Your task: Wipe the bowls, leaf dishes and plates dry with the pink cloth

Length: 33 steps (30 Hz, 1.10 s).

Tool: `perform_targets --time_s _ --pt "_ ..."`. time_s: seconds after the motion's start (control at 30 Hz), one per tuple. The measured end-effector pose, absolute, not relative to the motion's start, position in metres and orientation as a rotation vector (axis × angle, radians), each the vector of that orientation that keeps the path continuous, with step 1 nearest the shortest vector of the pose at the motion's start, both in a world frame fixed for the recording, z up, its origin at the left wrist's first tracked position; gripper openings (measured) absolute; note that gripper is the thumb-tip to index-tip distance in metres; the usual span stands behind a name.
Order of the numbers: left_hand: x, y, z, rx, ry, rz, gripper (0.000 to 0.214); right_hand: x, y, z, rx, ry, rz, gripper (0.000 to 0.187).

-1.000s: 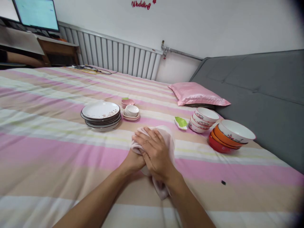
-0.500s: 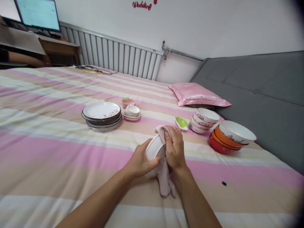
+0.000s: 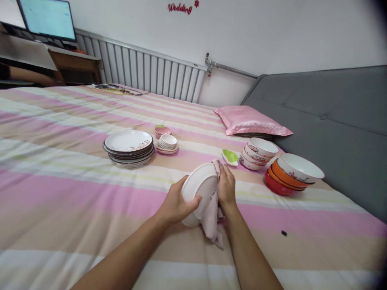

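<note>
A white plate [image 3: 196,183] is held up on its edge over the striped bedspread, its underside with the foot ring turned partly toward me. My left hand [image 3: 178,203] grips its left side, the thumb lying across the underside. On the opposite side my right hand [image 3: 226,186] clasps a pale pink cloth [image 3: 211,219] around the rim. The cloth covers part of the plate and hangs down in folds below it. Some fingers of both hands are hidden behind plate and cloth.
Stacked plates [image 3: 129,148] stand left, beside small dishes [image 3: 167,143] and pink bowls [image 3: 163,131]. To the right are a green leaf-shaped dish [image 3: 230,157], patterned bowls [image 3: 259,153], and larger bowls [image 3: 294,173]. Farther back lies a pink pillow [image 3: 252,121]. A small black object [image 3: 284,233] lies nearer.
The plate has turned so more of its underside faces me. My right hand, with the cloth, has shifted slightly right and down along the rim; the left hand keeps its grip.
</note>
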<state>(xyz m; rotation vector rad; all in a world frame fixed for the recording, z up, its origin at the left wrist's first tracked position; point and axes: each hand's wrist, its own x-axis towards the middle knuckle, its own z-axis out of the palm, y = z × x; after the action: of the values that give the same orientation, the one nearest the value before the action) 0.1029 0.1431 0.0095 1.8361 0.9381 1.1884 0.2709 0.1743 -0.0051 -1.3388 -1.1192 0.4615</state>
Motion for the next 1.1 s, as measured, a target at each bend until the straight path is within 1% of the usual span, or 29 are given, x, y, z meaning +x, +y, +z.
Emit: perform_targets --time_s 0.2,0.33,0.5,0.6,0.7,0.8,0.87,0.93,1.03,1.1 --pt "0.102 0.147 0.007 1.801 1.001 1.247 0.038 0.278 0.186 -0.026 -1.423 -0.923 0.630 0.046" --pt "0.102 0.147 0.007 1.801 1.018 1.270 0.039 0.278 0.187 -0.031 -1.384 -0.913 0.648 0.045" --pt "0.101 0.146 0.003 1.848 0.977 1.266 0.036 0.275 0.173 -0.008 -1.332 -0.930 0.414 0.040" --pt "0.100 0.148 0.000 1.849 0.934 1.259 0.035 0.273 0.158 0.011 -1.269 -1.023 0.123 0.037" --pt "0.098 0.150 -0.001 1.865 0.950 1.290 0.036 0.268 0.143 0.025 -1.297 -1.161 -0.211 0.030" --pt "0.098 0.150 0.001 1.906 0.941 1.385 0.038 0.258 0.134 0.031 -1.307 -1.423 -0.451 0.023" --pt "0.098 0.149 0.003 1.918 0.951 1.422 0.037 0.250 0.132 0.034 -1.270 -1.604 -0.491 0.020" --pt "0.098 0.148 0.003 1.899 0.984 1.430 0.033 0.245 0.132 0.035 -1.226 -1.723 -0.463 0.019" --pt "0.098 0.150 0.002 1.827 1.030 1.418 0.027 0.243 0.133 0.035 -1.175 -1.812 -0.372 0.029" --pt "0.099 0.152 0.001 1.777 1.044 1.395 0.027 0.245 0.135 0.032 -1.162 -1.812 -0.307 0.035"
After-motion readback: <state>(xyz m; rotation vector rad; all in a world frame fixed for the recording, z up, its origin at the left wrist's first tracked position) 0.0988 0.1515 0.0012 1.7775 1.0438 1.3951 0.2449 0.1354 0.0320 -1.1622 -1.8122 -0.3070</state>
